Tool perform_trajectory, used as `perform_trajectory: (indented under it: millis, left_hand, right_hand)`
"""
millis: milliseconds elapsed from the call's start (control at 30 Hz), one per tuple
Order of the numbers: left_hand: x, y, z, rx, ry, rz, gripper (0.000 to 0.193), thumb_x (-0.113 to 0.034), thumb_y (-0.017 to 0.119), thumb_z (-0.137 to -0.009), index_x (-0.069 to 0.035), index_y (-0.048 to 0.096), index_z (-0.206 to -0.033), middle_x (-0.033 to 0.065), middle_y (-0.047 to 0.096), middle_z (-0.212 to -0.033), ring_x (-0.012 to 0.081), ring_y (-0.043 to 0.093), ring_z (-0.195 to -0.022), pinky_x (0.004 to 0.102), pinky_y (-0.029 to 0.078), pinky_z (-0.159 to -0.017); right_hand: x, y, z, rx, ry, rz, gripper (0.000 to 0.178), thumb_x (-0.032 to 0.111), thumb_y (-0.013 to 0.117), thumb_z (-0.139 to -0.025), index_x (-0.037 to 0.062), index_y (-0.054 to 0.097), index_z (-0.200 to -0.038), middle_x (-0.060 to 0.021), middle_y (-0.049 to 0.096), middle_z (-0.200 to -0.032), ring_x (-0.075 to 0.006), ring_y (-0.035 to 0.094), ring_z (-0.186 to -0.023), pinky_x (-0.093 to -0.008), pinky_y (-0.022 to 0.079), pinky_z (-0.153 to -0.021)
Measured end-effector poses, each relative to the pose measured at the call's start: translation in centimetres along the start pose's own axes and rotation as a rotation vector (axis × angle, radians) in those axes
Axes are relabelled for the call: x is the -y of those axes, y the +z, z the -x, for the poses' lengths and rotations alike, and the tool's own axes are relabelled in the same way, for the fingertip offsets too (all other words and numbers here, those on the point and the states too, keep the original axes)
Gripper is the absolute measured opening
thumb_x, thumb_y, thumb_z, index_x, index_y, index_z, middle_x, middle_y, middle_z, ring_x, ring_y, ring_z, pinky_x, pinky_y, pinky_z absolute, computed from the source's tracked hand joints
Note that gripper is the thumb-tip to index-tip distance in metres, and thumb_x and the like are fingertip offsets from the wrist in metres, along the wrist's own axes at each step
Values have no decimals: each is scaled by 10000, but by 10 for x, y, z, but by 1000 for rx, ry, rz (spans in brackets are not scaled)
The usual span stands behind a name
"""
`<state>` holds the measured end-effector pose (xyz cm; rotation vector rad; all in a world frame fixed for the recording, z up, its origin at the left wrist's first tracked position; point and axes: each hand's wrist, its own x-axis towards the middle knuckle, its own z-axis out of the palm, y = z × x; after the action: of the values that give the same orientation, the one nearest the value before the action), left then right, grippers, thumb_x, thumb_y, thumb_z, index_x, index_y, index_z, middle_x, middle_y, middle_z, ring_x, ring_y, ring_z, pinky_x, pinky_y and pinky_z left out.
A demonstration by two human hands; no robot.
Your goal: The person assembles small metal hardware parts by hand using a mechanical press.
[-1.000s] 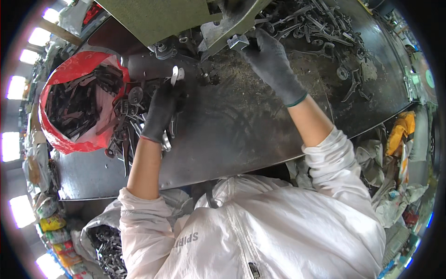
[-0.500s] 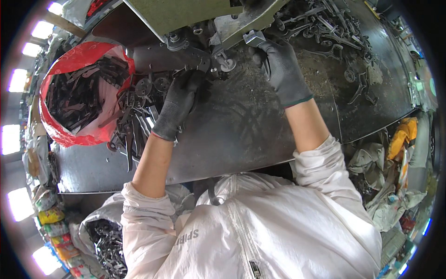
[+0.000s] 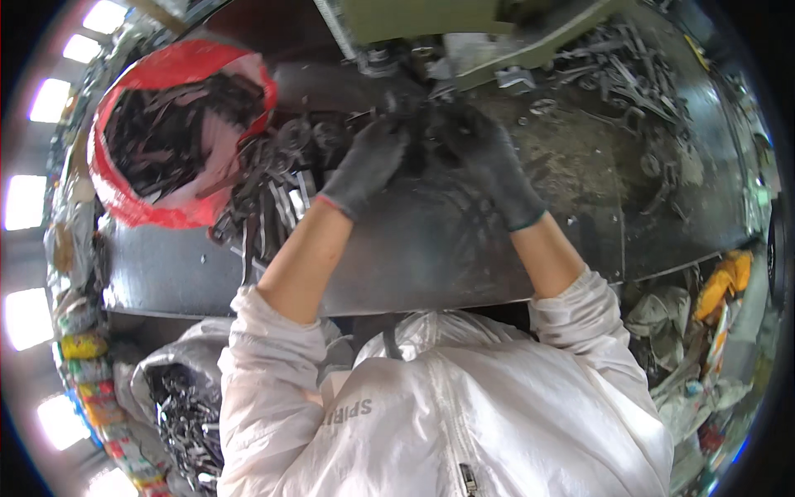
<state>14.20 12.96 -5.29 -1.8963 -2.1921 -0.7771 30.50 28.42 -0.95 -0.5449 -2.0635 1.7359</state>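
My left hand, in a dark grey glove, is closed at the foot of the green machine. Something dark is at its fingertips, too blurred to name. Close by on the right is my right hand, gloved the same way, its fingers turned in toward the left hand. Motion and shadow smear those fingers, so their grip does not show. A small metal block on the machine stands apart from the right hand, just above it.
A red-rimmed bag of dark metal strips stands at the left. Loose metal parts lie between it and my left arm. More linked metal parts are heaped at the far right of the steel table. A sack of parts stands below.
My right hand has left the metal block and moved left and nearer, beside my left hand. The left hand has shifted right relative to the loose parts. The whole view has shifted too.
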Motion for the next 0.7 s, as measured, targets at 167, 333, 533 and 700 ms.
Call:
perform_trajectory:
  millis: [167,333,533,700]
  left_hand:
    - [-35,-57,-21,271,-128,-204,356,-122,554,-911,-67,666,-1245,174,675,-1235,297,686,-1046,409,549,-929]
    - [18,-140,-26,-129,-514,28,170,-146,565,-950,-69,694,-1029,160,707,-1054,371,676,-961,453,552,-814]
    - [169,-191,41,219,-179,-759,292,-261,535,-970,-110,715,-1144,190,704,-1162,367,672,-1070,470,538,-905]
    - [247,-159,41,399,-538,-734,346,-175,569,-939,-74,635,-1264,199,629,-1277,362,576,-1244,429,453,-1069]
  right_hand:
    - [-30,-1,-7,-129,-34,115,282,242,656,-995,12,669,-1157,-92,686,-874,-122,620,-698,-285,512,-636]
    - [11,-13,6,30,286,-257,318,311,614,-1037,-4,629,-1078,-9,559,-799,-76,532,-644,-252,442,-552]
    - [25,-5,6,43,309,-327,283,249,612,-1041,-7,631,-1162,-11,592,-853,-75,536,-653,-248,451,-562]
    - [45,-18,14,18,294,-255,339,260,630,-1034,-23,614,-1220,-25,623,-882,-81,593,-688,-242,509,-592]
